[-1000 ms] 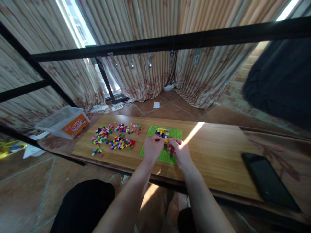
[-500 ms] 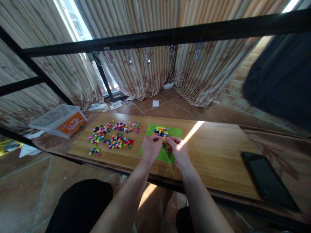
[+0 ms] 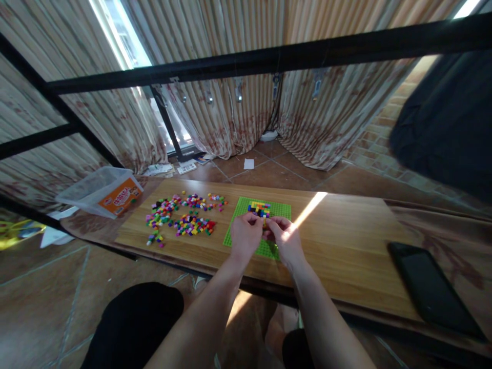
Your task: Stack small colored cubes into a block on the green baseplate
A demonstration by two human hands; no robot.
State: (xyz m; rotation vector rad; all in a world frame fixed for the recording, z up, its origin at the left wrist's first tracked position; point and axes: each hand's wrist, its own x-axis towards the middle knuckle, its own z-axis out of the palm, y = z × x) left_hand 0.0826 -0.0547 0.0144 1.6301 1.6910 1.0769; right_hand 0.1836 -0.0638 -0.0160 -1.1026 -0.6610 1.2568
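Fingertips nearly meeting, closer than a second earlier, a person's bare left hand [image 3: 245, 236] and right hand [image 3: 287, 240] work over a green studded plastic baseplate [image 3: 283, 210] on the wood-grain worktop [image 3: 346, 225], each grip pinched narrow, its hold unclear; the multicoloured plastic-brick build [image 3: 259, 207] sits just beyond, on the baseplate's far half.

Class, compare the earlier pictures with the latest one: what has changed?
The right hand has edged slightly left, closing on the left hand over the plate. Whether anything was gripped or released is too small to tell. The loose bricks, tub and phone stayed put.
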